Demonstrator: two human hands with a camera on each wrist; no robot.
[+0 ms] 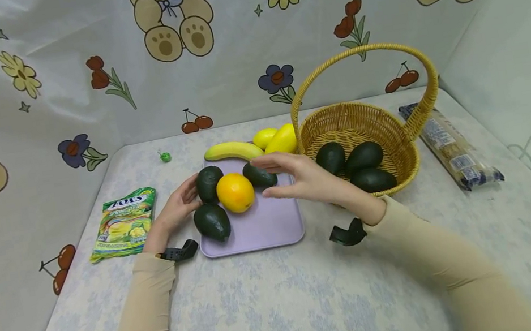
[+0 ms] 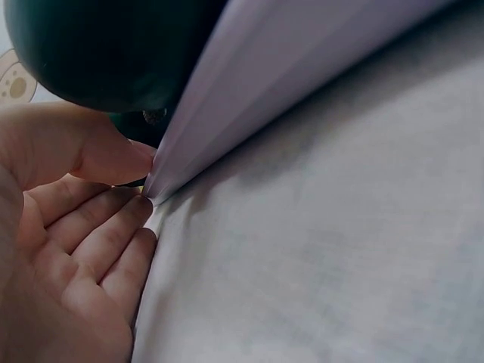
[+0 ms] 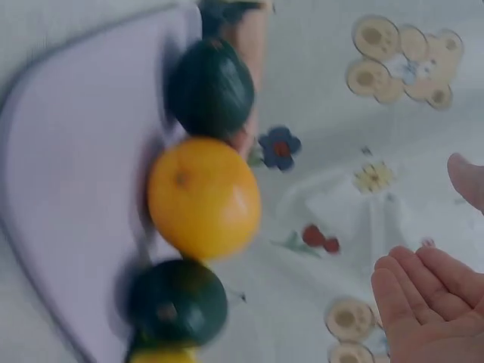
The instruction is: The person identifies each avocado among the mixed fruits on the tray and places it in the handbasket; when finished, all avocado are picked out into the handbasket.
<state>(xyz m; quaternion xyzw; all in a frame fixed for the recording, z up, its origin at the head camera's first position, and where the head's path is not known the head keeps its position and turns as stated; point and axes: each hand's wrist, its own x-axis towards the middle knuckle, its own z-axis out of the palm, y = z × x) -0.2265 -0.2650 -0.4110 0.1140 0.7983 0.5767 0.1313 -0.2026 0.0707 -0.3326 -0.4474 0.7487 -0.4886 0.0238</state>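
Observation:
A lilac tray holds an orange, with two avocados at its left, the upper avocado and the lower avocado, and another avocado at its right. My left hand is at the tray's left edge beside the upper avocado; in the left wrist view its thumb and fingertips meet the tray's rim. Over the tray's right side hovers my right hand, thumb apart from its fairly straight fingers, near the right avocado. Nothing shows between them in the right wrist view.
A yellow wicker basket with a tall handle holds several avocados at right. Behind the tray's top lie a banana and yellow fruits. A Fox's candy bag, a small green item and a long packet flank these.

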